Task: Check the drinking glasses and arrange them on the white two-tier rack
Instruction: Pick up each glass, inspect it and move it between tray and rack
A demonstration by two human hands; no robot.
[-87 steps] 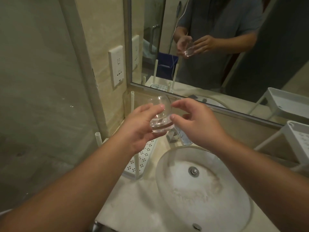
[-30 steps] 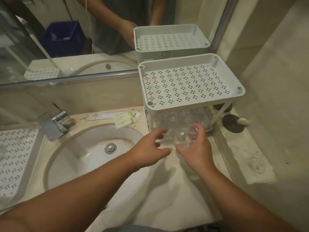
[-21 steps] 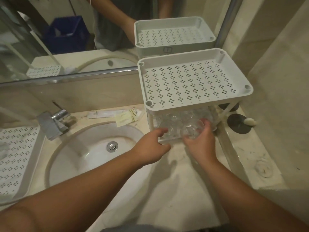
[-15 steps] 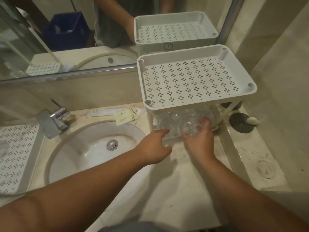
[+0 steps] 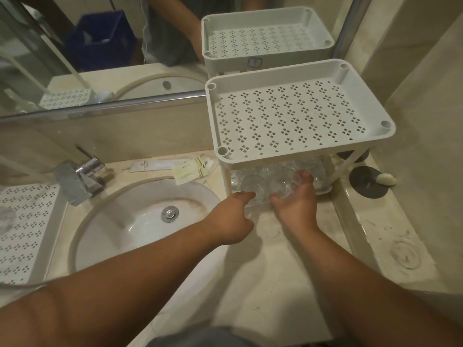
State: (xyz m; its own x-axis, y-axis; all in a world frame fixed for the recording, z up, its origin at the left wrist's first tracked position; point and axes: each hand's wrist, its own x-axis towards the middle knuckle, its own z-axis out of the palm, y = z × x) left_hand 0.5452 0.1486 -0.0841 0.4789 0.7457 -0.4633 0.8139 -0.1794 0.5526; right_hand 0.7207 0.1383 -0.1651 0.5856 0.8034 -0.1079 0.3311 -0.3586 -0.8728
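The white two-tier rack (image 5: 288, 154) stands on the counter to the right of the sink, its perforated top tier bare. Several clear drinking glasses (image 5: 250, 187) crowd the lower tier under it. My right hand (image 5: 298, 207) reaches into the front of the lower tier, thumb and fingers curled round one drinking glass (image 5: 282, 187) set among the others. My left hand (image 5: 230, 219) hovers at the lower tier's front left corner, holding nothing, with its fingertips next to the edge. The top tier hides the back of the lower one.
A round sink basin (image 5: 140, 221) and chrome faucet (image 5: 80, 180) lie to the left. Paper sachets (image 5: 193, 169) rest behind the basin. A second white perforated rack (image 5: 25, 229) is at the far left. A dark disc (image 5: 368, 182) and a small white piece (image 5: 387, 179) sit beside the rack. The mirror runs behind.
I turned from the mirror side to the rack. My right hand carried the glass down and forward into the lower tier, and my left hand followed to the tier's front edge.
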